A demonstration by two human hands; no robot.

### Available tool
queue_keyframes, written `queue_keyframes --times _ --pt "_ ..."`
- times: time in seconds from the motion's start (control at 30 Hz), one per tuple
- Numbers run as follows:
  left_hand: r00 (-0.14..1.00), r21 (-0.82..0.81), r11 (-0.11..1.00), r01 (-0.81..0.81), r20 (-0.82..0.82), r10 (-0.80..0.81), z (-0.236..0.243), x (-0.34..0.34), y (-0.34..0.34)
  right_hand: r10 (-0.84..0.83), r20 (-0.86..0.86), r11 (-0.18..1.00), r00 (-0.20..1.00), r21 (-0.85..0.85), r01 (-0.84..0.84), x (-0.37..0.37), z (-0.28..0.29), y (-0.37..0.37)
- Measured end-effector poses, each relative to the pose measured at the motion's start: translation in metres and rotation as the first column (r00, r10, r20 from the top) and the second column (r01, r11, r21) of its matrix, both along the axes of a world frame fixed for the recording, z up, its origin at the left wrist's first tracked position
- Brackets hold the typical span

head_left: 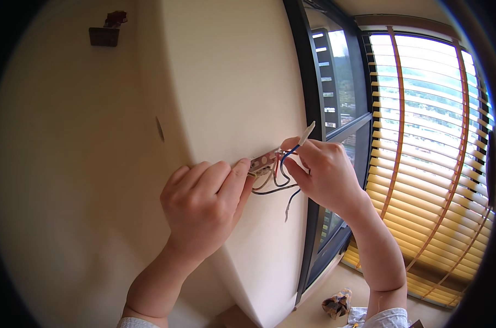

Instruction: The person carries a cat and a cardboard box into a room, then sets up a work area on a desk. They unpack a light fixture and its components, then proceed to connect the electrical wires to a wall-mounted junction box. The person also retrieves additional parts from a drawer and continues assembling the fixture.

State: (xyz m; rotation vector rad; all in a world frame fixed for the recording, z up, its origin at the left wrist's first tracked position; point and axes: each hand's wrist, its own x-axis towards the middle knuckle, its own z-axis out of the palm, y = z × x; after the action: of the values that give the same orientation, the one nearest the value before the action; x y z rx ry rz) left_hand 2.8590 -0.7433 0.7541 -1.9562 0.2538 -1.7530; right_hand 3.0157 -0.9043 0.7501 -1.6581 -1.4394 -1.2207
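In front of the pale wall, a narrow wall fitting [264, 160] with round holes along its face is held out with several wires attached. My left hand [201, 205] is closed on its left end, thumb and fingertips partly hidden. At its right end, my right hand [327, 172] pinches among the wires, close to a thin red wire [277, 159]. A blue wire [289, 151] with a pale wrapped tip [308, 133] rises past those fingers. Below them hang dark wires, one with a greyish tip [286, 215]. What exactly the right fingertips grip is partly hidden.
A dark-framed glass panel [346, 128] stands right of the wall [234, 82]. Slatted blinds [417, 191] cover the window beyond it. A patterned crumpled item [337, 304] lies on the floor below. High on the left wall is a small brown bracket [104, 36].
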Motion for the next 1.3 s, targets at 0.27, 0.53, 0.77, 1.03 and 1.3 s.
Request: queue_keyframes --times 0.27,0.53,0.77,1.03,1.3 --pt "0.999 0.018 1.0 -0.026 -0.024 0.026 0.0 0.0 0.002 -0.058 0.06 0.998 0.997 -0.022 0.059 0.005 -0.003 0.003" --pt "1.0 -0.002 1.0 0.009 0.002 -0.009 -0.001 0.002 0.0 -0.096 0.061 0.994 0.993 -0.045 0.099 -0.004 0.002 0.0" --pt "1.0 0.004 1.0 0.008 0.002 -0.008 0.0 0.003 0.0 -0.182 0.124 0.979 0.975 -0.065 0.191 -0.009 0.0 0.0" --pt "1.0 -0.002 1.0 0.01 0.011 -0.01 -0.002 0.002 0.001 -0.149 0.093 0.988 0.984 -0.032 0.152 -0.006 -0.001 0.002" --pt "1.0 -0.005 1.0 0.017 0.016 -0.017 -0.003 0.002 0.001 -0.106 -0.044 0.994 0.993 -0.034 0.105 -0.009 0.0 -0.001"
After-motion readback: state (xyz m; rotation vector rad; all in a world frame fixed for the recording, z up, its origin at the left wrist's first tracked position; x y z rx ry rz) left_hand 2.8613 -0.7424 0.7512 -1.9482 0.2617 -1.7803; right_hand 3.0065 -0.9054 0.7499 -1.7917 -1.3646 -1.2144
